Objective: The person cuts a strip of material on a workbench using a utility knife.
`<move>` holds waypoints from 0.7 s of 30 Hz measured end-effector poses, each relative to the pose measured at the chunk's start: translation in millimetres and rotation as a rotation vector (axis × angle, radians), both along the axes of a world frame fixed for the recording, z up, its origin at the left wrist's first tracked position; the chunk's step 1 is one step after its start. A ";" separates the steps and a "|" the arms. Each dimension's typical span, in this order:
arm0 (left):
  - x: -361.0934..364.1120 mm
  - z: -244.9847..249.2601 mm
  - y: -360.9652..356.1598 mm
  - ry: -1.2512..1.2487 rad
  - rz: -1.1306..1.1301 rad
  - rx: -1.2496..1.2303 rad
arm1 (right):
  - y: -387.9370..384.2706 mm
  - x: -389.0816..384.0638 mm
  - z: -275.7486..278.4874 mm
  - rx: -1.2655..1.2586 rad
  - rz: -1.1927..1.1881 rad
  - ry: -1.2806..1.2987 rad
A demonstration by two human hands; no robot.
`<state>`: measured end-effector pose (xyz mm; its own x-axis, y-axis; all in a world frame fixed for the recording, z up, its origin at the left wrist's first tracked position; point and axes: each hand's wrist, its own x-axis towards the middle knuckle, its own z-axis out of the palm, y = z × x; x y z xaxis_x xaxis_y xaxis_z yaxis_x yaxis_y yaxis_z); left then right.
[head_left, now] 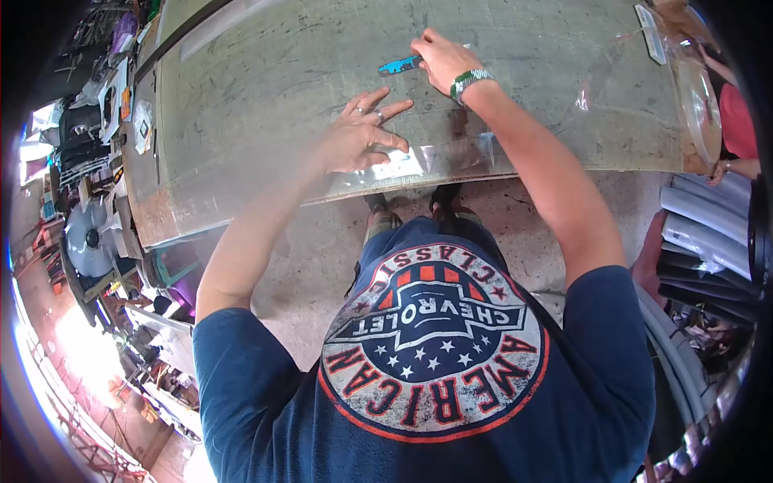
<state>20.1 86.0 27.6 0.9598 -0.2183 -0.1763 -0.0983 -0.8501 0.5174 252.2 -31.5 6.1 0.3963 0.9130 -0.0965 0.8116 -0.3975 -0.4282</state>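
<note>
My right hand (441,63) is closed around a blue and black handheld tool (400,65), low over the worn greenish tabletop (266,88). The tool points to the left; its far end shows past my fingers. My left hand (366,133) has its fingers spread, palm down, near the table's front edge, and holds nothing. Beside and under it lies clear, shiny plastic sheeting (443,157) that reflects light along the edge.
Another person's hand (719,171) is at the table's right end, near clear plastic (699,105). Grey rolls (708,233) are stacked at the right. A white strip (651,35) lies at the far right corner. A fan (90,238) and clutter stand at the left.
</note>
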 end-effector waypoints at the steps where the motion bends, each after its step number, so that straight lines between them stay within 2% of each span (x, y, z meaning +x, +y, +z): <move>1: -0.4 -0.4 -1.6 0.004 0.001 0.005 | 1.2 6.8 -5.1 0.061 0.037 -0.032; 4: -0.8 -0.4 -0.1 -0.009 0.000 0.023 | 0.1 16.5 18.4 -0.074 0.016 0.030; 5: -1.1 -0.7 0.4 -0.021 -0.001 0.022 | -7.8 15.9 31.7 0.027 -0.079 0.157; 8: -1.9 -5.3 2.8 -0.055 -0.008 0.005 | -38.4 16.3 54.4 0.259 -0.210 0.249; 11: -4.1 -8.6 5.1 -0.075 -0.027 -0.004 | -72.8 29.4 30.2 0.238 -0.401 0.442; 13: -3.5 -9.5 5.5 -0.090 -0.034 -0.003 | -86.8 25.1 -1.3 0.431 -0.481 0.373; 15: -4.9 -12.1 7.0 -0.099 -0.028 0.005 | -100.0 26.4 -24.6 0.482 -0.531 0.201; 18: -5.6 -16.4 9.3 -0.120 -0.038 -0.009 | -118.4 -17.7 25.3 0.211 -0.811 0.519; 21: -6.8 -22.9 9.2 -0.139 -0.041 -0.007 | -152.0 -91.7 59.6 0.298 -0.681 0.543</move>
<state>13.2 95.2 4.6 0.9651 -0.2587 -0.0411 -0.2039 -0.8403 0.5024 160.5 -183.6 65.7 0.8265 0.5164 -0.2244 0.1008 -0.5278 -0.8434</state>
